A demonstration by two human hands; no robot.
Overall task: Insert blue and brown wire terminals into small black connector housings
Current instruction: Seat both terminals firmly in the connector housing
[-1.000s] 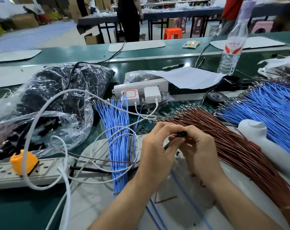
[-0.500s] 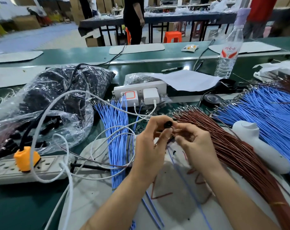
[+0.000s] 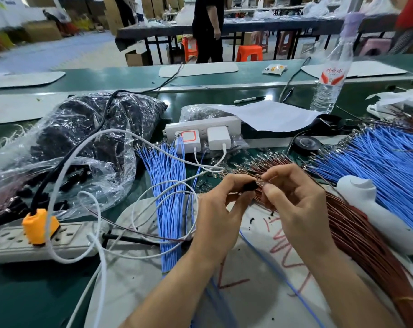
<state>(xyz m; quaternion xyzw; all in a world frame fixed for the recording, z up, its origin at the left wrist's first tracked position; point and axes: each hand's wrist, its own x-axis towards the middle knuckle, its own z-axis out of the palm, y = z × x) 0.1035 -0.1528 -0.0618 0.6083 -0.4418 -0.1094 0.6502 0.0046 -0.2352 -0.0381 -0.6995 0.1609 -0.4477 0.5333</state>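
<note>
My left hand point(image 3: 221, 209) pinches a small black connector housing point(image 3: 250, 186) between thumb and forefinger. My right hand point(image 3: 293, 200) is right beside it, fingertips pinched on a thin wire end at the housing's mouth; the wire's colour there is hard to tell. A blue wire point(image 3: 279, 275) trails from under the hands toward me. The brown wire bundle point(image 3: 357, 235) fans out under and right of my right hand. One blue wire bundle point(image 3: 167, 185) lies left of my hands, another blue wire bundle point(image 3: 385, 166) at far right.
Clear bags of black housings point(image 3: 82, 143) lie at left. A white power strip with chargers point(image 3: 200, 133) stands behind the hands, another power strip with an orange plug point(image 3: 40, 235) at front left, looped white cables point(image 3: 129, 209) between. A white handheld tool point(image 3: 375, 209), water bottle point(image 3: 331, 76).
Both hands have shifted slightly to the right, over the brown wire tips. The housing has turned in my left fingers and my right fingertips have closed in at its end.
</note>
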